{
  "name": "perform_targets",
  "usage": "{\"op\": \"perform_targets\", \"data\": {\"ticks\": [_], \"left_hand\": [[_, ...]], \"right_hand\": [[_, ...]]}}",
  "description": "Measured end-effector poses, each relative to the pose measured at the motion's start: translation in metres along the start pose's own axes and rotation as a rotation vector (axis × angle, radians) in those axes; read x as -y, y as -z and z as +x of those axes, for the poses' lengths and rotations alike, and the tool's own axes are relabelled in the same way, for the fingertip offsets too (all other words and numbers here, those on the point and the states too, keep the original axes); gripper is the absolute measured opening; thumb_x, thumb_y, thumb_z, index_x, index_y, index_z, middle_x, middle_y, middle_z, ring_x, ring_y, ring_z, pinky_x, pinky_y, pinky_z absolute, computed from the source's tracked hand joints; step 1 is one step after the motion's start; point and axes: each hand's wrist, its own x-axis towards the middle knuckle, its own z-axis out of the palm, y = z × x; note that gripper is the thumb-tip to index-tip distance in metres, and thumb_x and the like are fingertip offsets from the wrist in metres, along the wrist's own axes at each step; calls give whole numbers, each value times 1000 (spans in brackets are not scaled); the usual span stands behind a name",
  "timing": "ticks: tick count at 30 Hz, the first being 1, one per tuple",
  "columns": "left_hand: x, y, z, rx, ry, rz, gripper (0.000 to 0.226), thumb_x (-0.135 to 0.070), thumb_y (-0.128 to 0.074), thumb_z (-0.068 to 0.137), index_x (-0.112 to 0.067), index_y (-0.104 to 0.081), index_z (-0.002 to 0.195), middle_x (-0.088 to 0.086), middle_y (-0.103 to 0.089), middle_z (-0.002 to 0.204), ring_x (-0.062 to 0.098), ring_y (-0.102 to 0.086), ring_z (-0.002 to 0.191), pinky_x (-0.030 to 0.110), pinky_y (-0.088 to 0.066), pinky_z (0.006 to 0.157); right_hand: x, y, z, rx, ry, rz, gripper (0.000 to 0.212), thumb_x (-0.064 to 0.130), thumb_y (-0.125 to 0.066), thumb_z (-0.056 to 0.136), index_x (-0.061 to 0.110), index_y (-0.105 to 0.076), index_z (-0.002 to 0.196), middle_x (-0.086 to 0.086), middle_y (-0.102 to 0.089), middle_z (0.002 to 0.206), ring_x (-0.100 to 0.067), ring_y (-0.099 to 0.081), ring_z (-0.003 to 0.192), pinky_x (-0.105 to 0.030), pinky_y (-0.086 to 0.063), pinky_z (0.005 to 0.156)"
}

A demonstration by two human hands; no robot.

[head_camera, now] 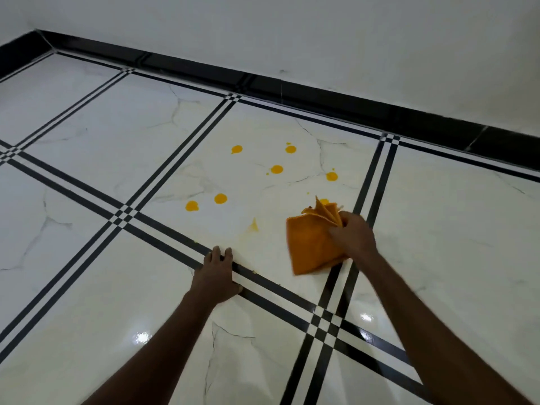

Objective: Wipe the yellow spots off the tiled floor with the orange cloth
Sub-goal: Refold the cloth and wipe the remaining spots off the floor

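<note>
Right now right hand grips bunched orange cloth, cloth flat on tiled floor at near right of spotted tile. Left hand open, fingers flat on black grout stripe, propping body. Yellow spots mostly untouched beyond cloth; faint smear just left of it. Risks, as I judge: loose folded corner drags wet yellow, streaks spread instead of lifting; saturated cloth redeposits; propping palm slips on glossy tile; spot half hidden behind cloth gets missed.

The right hand looks blurry and covers part of the orange cloth, which hides one yellow spot.
</note>
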Motion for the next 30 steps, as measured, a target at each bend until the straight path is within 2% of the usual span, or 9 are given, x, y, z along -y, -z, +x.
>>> {"op": "perform_targets", "data": {"ticks": [5, 7, 10, 12, 15, 17, 20, 26, 30], "left_hand": [[-5, 12, 4, 47, 34, -59, 95, -49, -64, 89, -12, -11, 158, 19, -7, 164, 37, -11, 151, 47, -30, 118], [-9, 15, 7, 31, 57, -55, 89, -50, -66, 87, -9, -24, 153, 19, -25, 156, 37, -28, 143, 46, -38, 112], [-20, 17, 11, 11, 89, -31, 79, -53, -66, 84, -7, -38, 142, 15, -38, 142, 34, -42, 132, 47, -44, 103], [-27, 16, 13, 4, 109, -1, 78, -55, -65, 83, -6, -42, 139, 14, -41, 139, 33, -42, 132, 48, -44, 103], [-34, 14, 13, -62, 126, 60, 77, -57, -61, 86, -7, -42, 141, 14, -41, 143, 34, -38, 135, 49, -40, 104], [-38, 12, 14, -141, 111, 92, 80, -57, -60, 88, -8, -36, 146, 17, -31, 152, 35, -30, 141, 50, -38, 106], [-44, 8, 13, -209, 60, 106, 87, -55, -57, 91, -9, -19, 154, 21, -12, 162, 37, -14, 150, 53, -34, 111], [-55, -5, 16, -193, -132, 124, 91, -57, -51, 93, -13, -5, 159, 19, 4, 165, 34, 2, 153, 53, -19, 119], [-64, -16, 17, -191, -201, 169, 100, -61, -54, 90, -13, -1, 159, 18, 5, 166, 33, 2, 153, 51, -19, 119]], "right_hand": [[15, 54, 6, -151, 265, -205, 37, 18, -59, 93, 21, -60, 129, -3, -58, 82, -23, -54, 75, -31, -41, 70], [22, 52, 9, -188, 375, -315, 37, 15, -59, 90, 22, -59, 126, 2, -59, 83, -26, -58, 76, -32, -44, 68], [16, 14, 10, -9, 391, -427, 14, 26, -61, 91, 17, -65, 100, -2, -66, 91, -25, -64, 87, -31, -48, 71], [-5, -25, 7, 65, 391, -514, 30, 41, -52, 96, 15, -65, 91, -6, -67, 94, -22, -62, 91, -34, -46, 80], [-44, -67, 19, 36, 480, -735, 66, 52, -25, 99, 14, -41, 151, -22, -38, 158, -42, -35, 146, -57, -26, 119], [-67, -76, 31, 56, 500, -775, 72, 58, -17, 100, 23, -15, 162, -19, -13, 168, -41, -12, 155, -61, -10, 124], [-85, -71, 30, -21, 439, -754, 70, 59, -20, 102, 26, -9, 163, -15, -10, 170, -40, -8, 156, -62, -6, 124], [-139, -38, -33, -290, 33, -585, 80, 57, -20, 101, 5, -12, 161, -23, -20, 166, -44, -17, 153, -64, -10, 123], [-111, -34, 30, -282, 64, -619, 81, 55, -27, 96, 5, -24, 159, -27, -28, 162, -48, -20, 151, -67, -12, 120]]}}
